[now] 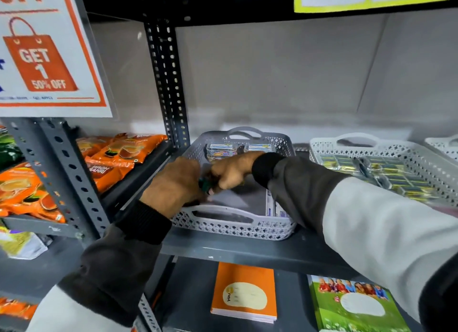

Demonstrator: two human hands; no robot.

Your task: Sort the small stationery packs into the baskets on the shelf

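Observation:
A grey perforated basket point(235, 226) stands on the shelf in front of me. Both hands reach into it. My left hand point(173, 183) and my right hand point(231, 170) meet over its floor, fingers closed around a small dark green pack point(204, 184) held between them. Clear small packs point(220, 152) are stacked at the basket's back wall, and a white printed pack point(272, 205) leans at its right side. A white basket point(396, 148) to the right holds several yellow-and-black packs point(396, 178).
A slotted upright post point(168, 83) stands left of the grey basket. Orange snack bags point(119, 155) fill the neighbouring shelf. An orange notebook point(245, 292) and a green-covered one point(354, 307) lie on the shelf below. A sale sign point(47, 49) hangs upper left.

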